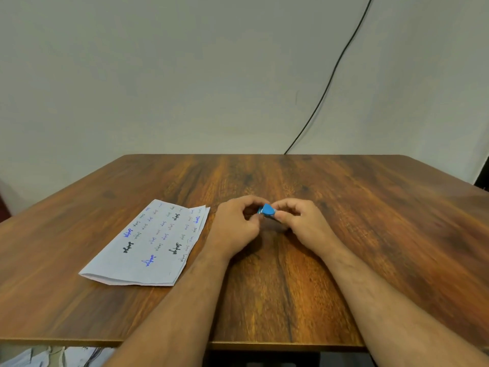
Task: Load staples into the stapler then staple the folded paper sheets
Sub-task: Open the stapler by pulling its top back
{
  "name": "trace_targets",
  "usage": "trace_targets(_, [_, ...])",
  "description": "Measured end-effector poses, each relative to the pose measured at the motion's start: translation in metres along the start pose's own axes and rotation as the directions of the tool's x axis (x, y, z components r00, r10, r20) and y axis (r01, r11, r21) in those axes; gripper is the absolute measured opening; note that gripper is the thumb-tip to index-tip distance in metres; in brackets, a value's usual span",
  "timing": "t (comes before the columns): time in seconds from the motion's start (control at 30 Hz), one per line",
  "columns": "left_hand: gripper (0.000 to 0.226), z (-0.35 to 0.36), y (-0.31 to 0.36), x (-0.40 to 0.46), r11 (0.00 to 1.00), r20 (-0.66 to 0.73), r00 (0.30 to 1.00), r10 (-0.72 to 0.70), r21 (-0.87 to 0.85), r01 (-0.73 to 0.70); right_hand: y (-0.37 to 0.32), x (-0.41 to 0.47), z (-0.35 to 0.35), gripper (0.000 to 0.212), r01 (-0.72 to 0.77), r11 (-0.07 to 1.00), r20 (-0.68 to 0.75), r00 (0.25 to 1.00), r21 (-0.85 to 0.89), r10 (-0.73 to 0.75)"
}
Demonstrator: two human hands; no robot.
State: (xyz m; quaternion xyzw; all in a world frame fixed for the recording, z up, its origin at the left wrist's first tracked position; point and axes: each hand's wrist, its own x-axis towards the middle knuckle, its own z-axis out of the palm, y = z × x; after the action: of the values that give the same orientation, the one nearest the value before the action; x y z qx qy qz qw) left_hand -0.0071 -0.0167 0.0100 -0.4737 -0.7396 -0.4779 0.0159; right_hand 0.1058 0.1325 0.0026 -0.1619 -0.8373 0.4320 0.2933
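A small blue stapler (267, 210) is held between both hands above the middle of the wooden table (370, 234). My right hand (299, 221) grips its right end with thumb and curled fingers. My left hand (236, 225) pinches at its left, metal end, fingers curled in. Most of the stapler is hidden by the fingers, and no staples can be made out. The folded paper sheets (148, 242), covered in handwritten words in blue and black ink, lie flat on the table to the left of my left hand.
A black cable (333, 72) runs down the grey wall to the table's back edge. Below the near left edge of the table some pale cloth or paper (53, 356) shows on the floor.
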Motion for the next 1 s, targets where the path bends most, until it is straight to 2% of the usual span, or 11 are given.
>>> trace_targets(0.1, [0.013,0.001,0.001,0.0,1.0,-0.033,0.999,0.001,-0.029,-0.002,-0.001,0.0,-0.004,0.017,-0.082,0.976,-0.014,0.996,0.199,0.087])
trace_targets(0.17, [0.011,0.002,0.002,0.002,1.0,-0.031,0.999,-0.013,-0.006,0.013,-0.004,0.001,-0.006,0.018,-0.117,0.969,0.02,0.993,0.219,0.115])
trace_targets(0.27, [0.013,0.002,-0.001,0.006,0.999,-0.004,0.999,-0.044,0.016,0.044,-0.009,0.004,-0.006,0.009,-0.169,0.968,0.1,0.983,0.185,0.152])
trace_targets(0.4, [0.015,0.005,-0.006,0.008,0.998,0.056,0.997,-0.057,-0.006,0.058,-0.003,0.005,-0.002,0.01,-0.141,0.978,-0.023,0.989,0.157,0.146])
trace_targets(0.5, [0.019,0.007,-0.008,0.009,0.997,0.093,0.993,-0.074,0.02,0.073,0.003,0.006,0.0,0.012,-0.119,0.981,-0.043,0.991,0.155,0.127])
trace_targets(0.63, [0.022,0.009,-0.011,0.01,0.99,0.095,0.986,-0.135,0.047,0.131,0.008,0.01,-0.003,0.013,-0.126,0.94,-0.14,0.974,0.318,0.178])
trace_targets(0.77, [0.018,0.01,-0.007,0.009,0.992,0.005,0.999,-0.052,0.118,0.051,0.011,0.011,-0.003,0.011,-0.093,0.947,-0.135,0.981,0.306,0.14])
trace_targets(0.9, [0.03,0.004,-0.004,0.004,0.997,-0.088,0.994,0.063,0.052,-0.059,0.008,0.008,0.0,0.022,-0.052,0.959,-0.119,0.989,0.279,0.088])
trace_targets(1.0, [0.027,0.002,-0.003,0.001,0.995,-0.11,0.99,0.085,-0.042,-0.09,0.006,0.007,-0.001,0.025,-0.044,0.969,-0.073,0.995,0.243,0.063])
